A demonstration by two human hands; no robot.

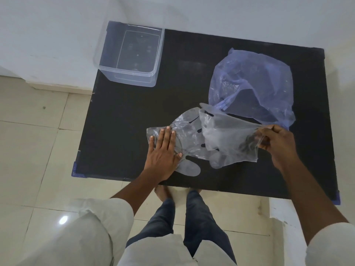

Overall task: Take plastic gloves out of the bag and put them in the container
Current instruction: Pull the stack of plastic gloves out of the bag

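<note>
Clear plastic gloves (194,139) lie spread on the black tabletop (119,120) near its front edge. My left hand (163,148) presses flat on the left glove's cuff end, fingers together. My right hand (276,143) pinches the cuff of a second clear glove (228,137) and holds it lifted off the table, overlapping the first. A crumpled translucent blue plastic bag (253,83) rests behind the gloves at the right, its mouth facing me. The clear square container (132,54) stands at the back left corner; I see nothing inside it.
The black tabletop has blue tape at its corners (76,170). White wall runs behind the table. Below its front edge are beige floor tiles (28,150) and my legs and bare feet (163,194).
</note>
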